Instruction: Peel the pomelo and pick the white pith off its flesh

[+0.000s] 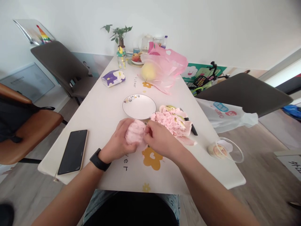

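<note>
A peeled pomelo (pixel 135 131), pale pink with bits of pith on it, is held above the table in my left hand (pixel 119 138), whose fingers wrap round its left side. My right hand (pixel 160 137) is closed in a pinch at the pomelo's right side, pressed against the pith there; the fingertips are partly hidden. Just right of my right hand lies a heap of pink pith and peel (pixel 172 121), with some green-yellow rind showing. A black knife handle (pixel 194 129) sticks out beside the heap. Beyond the pomelo sits a white plate (pixel 139 106) with small printed figures on its rim.
A phone (pixel 73 152) lies at the near left. A clear plastic cup (pixel 225 150) stands near the right edge. Farther back are a tissue pack (pixel 113 78), a pink plastic bag (pixel 164 67) with a yellow fruit, a lidded cup (pixel 121 59) and a potted plant (pixel 120 34).
</note>
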`<state>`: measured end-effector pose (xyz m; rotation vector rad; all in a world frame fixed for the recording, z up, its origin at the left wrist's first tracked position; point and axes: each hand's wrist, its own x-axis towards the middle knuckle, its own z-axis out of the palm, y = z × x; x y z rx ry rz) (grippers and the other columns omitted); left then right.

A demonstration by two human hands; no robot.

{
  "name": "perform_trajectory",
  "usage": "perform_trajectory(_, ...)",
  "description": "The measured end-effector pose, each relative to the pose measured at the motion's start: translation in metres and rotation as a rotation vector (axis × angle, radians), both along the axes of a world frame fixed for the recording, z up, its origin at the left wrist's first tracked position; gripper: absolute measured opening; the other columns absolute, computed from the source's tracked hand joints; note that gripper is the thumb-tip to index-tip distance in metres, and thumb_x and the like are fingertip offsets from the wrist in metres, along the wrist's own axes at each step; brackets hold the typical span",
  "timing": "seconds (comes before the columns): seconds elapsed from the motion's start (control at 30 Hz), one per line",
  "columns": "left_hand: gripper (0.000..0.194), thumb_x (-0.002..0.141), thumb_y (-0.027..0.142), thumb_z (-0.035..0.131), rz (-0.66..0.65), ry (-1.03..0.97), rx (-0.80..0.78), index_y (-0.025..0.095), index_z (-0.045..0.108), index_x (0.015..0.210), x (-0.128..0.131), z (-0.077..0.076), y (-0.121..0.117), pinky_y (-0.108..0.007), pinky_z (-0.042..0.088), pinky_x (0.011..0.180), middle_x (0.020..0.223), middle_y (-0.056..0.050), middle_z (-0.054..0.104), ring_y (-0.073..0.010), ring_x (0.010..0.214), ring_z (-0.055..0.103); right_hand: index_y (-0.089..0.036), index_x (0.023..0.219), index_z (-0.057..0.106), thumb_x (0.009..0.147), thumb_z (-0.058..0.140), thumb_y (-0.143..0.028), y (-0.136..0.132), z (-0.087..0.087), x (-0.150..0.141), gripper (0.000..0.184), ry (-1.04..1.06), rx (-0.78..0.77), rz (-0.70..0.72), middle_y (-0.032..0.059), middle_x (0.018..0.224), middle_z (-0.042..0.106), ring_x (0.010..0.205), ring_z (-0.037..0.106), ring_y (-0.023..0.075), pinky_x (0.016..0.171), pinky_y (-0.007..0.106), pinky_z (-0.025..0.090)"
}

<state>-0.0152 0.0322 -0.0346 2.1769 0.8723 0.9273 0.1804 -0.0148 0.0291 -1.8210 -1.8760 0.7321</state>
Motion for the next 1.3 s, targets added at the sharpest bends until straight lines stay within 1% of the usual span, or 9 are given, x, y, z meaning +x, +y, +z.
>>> perform_trajectory(0.07, 0.072, 0.075, 0.034, 0.070, 0.007, -0.004, -0.011, 0.025, 0.039, 0.139, -0.002, -0.001, 0.001, -0.054, 0.040, 0.112, 0.138, -0.012, 0.046, -0.0323, 0.130, 0.045, -0.022, 0.081, 0.054, 0.084, 0.050, -0.022, -0.004, -0.003, 0.006, 0.005, 0.131, -0.010, 0.027, 0.0019, 0.087, 0.064, 0.076, 0.058, 0.0172, 0.064, 0.030, 0.042)
perform_trajectory(0.17, 0.071, 0.075, 0.036, 0.069, 0.014, -0.004, -0.017, 0.025, 0.039, 0.139, -0.003, -0.002, 0.002, -0.054, 0.040, 0.111, 0.137, -0.012, 0.046, -0.0324, 0.128, 0.046, -0.022, 0.090, 0.060, 0.091, 0.048, -0.027, -0.012, -0.008, 0.011, 0.013, 0.293, -0.023, 0.012, 0.0024, 0.092, 0.067, 0.082, 0.062, 0.0171, 0.071, 0.030, 0.047)
perform_trajectory(0.27, 0.071, 0.076, 0.036, 0.069, 0.022, -0.002, -0.003, 0.025, 0.038, 0.139, -0.002, -0.003, 0.001, -0.053, 0.041, 0.110, 0.137, -0.012, 0.046, -0.0321, 0.128, 0.046, -0.022, 0.086, 0.059, 0.094, 0.050, -0.039, -0.016, -0.013, 0.010, 0.022, 0.360, -0.018, -0.027, 0.0013, 0.085, 0.066, 0.076, 0.060, 0.0165, 0.067, 0.029, 0.047)
perform_trajectory(0.4, 0.072, 0.075, 0.034, 0.070, 0.020, 0.004, 0.006, 0.025, 0.038, 0.140, -0.002, -0.004, -0.001, -0.053, 0.040, 0.111, 0.139, -0.012, 0.045, -0.0323, 0.130, 0.044, -0.022, 0.079, 0.054, 0.085, 0.063, -0.050, -0.014, -0.016, 0.004, 0.031, 0.319, -0.061, -0.128, -0.0006, 0.075, 0.062, 0.065, 0.055, 0.0153, 0.056, 0.027, 0.042)
perform_trajectory(0.6, 0.075, 0.074, 0.032, 0.070, 0.028, 0.015, 0.002, 0.026, 0.037, 0.141, 0.000, -0.004, -0.003, -0.056, 0.039, 0.112, 0.141, -0.012, 0.043, -0.0335, 0.133, 0.043, -0.023, 0.073, 0.047, 0.081, 0.060, -0.037, -0.008, -0.015, 0.002, 0.021, 0.235, -0.102, -0.170, -0.0023, 0.068, 0.058, 0.058, 0.050, 0.0137, 0.049, 0.025, 0.037)
perform_trajectory(0.83, 0.077, 0.074, 0.029, 0.071, 0.024, 0.028, 0.057, 0.024, 0.036, 0.142, 0.007, -0.001, -0.007, -0.054, 0.038, 0.115, 0.142, -0.013, 0.042, -0.0332, 0.135, 0.041, -0.023, 0.067, 0.044, 0.075, 0.059, -0.027, -0.003, -0.010, 0.007, 0.018, 0.037, -0.112, -0.139, -0.0017, 0.064, 0.058, 0.054, 0.048, 0.0137, 0.047, 0.027, 0.032)
perform_trajectory(0.93, 0.075, 0.074, 0.029, 0.070, 0.038, 0.024, 0.029, 0.024, 0.037, 0.141, 0.005, -0.001, -0.005, -0.053, 0.038, 0.114, 0.141, -0.013, 0.043, -0.0329, 0.134, 0.042, -0.023, 0.068, 0.048, 0.076, 0.058, -0.024, -0.003, -0.010, 0.011, 0.013, 0.082, -0.124, -0.124, -0.0014, 0.067, 0.062, 0.057, 0.053, 0.0144, 0.049, 0.027, 0.036)
perform_trajectory(1.1, 0.074, 0.073, 0.033, 0.070, 0.048, -0.005, -0.014, 0.024, 0.038, 0.139, -0.002, -0.004, -0.001, -0.054, 0.039, 0.112, 0.139, -0.013, 0.045, -0.0335, 0.130, 0.045, -0.022, 0.081, 0.057, 0.090, 0.052, -0.034, -0.010, -0.016, 0.016, 0.015, 0.314, -0.144, -0.101, 0.0004, 0.075, 0.069, 0.069, 0.064, 0.0171, 0.059, 0.028, 0.046)
perform_trajectory(1.3, 0.072, 0.076, 0.037, 0.069, 0.041, -0.008, -0.001, 0.024, 0.038, 0.139, -0.002, -0.006, 0.000, -0.053, 0.040, 0.111, 0.139, -0.013, 0.045, -0.0326, 0.129, 0.045, -0.022, 0.079, 0.057, 0.090, 0.056, -0.045, -0.012, -0.014, 0.009, 0.026, 0.272, -0.106, -0.134, 0.0010, 0.074, 0.068, 0.066, 0.062, 0.0171, 0.057, 0.029, 0.044)
